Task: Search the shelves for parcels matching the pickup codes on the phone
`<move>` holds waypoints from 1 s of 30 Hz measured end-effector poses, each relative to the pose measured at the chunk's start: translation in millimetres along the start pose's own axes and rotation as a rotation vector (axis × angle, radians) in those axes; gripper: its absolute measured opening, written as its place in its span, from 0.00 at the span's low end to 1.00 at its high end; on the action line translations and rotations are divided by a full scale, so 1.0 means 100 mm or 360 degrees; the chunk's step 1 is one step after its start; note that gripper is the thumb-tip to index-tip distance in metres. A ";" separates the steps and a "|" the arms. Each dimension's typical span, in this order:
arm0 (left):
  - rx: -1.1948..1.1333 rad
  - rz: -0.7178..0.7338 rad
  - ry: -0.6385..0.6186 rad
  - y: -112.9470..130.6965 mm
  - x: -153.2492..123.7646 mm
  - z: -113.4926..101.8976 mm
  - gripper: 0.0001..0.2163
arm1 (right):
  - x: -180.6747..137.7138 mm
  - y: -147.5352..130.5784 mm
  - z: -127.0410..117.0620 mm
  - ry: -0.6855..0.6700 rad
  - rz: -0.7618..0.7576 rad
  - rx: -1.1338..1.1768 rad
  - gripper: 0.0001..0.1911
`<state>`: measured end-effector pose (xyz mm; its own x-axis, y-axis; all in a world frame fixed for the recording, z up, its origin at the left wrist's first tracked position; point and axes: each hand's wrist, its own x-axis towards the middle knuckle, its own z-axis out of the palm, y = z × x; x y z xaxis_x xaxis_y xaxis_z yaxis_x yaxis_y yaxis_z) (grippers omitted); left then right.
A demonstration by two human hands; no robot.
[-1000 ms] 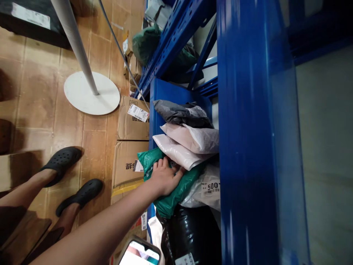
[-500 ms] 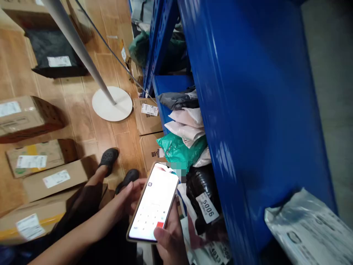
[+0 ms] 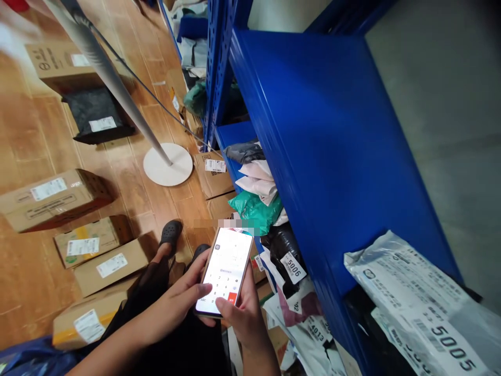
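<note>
A smartphone with a bright white screen and a number keypad is held between both hands. My left hand wraps the phone's left edge, its thumb lying over the lower left keys. On the other side, my right hand grips the lower right edge, with the thumb over the bottom of the keypad near a red key. The fingers behind the phone are mostly hidden. Just beyond the phone lies a green plastic parcel, and to its right a black parcel labelled 5006.
Blue metal shelving fills the right side, with a grey-white parcel marked 5005 on it. Labelled cardboard boxes stand on the wooden floor at left. A pole on a round white base rises there, with a cable running past.
My left thumb has come onto the screen over the keypad. The view has shifted, showing more of the shelf top and the 5005 parcel.
</note>
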<state>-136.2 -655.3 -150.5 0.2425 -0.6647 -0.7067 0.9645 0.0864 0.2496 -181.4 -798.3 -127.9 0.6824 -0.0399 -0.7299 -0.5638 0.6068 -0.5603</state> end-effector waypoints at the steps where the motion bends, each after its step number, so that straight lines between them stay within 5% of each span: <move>1: 0.0015 0.0003 0.0006 0.03 0.00 0.02 0.34 | 0.00 -0.01 0.00 -0.0018 -0.0020 0.0022 0.45; 15: -0.0100 -0.0006 -0.0014 0.08 0.04 -0.01 0.39 | 0.06 -0.01 0.08 0.0035 -0.0072 0.0023 0.41; 23: -0.0092 -0.0018 0.0024 0.07 0.05 -0.04 0.42 | 0.12 0.05 0.11 0.0291 -0.0095 0.0003 0.24; 30: 0.0017 -0.0035 0.0029 0.08 -0.04 -0.04 0.41 | 0.20 0.16 0.16 0.0667 -0.0021 0.0032 0.25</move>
<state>-129.1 -649.2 -147.9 0.2231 -0.6528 -0.7239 0.9684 0.0637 0.2410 -169.4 -776.3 -145.5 0.4387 -0.3649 -0.8212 -0.5443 0.6192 -0.5659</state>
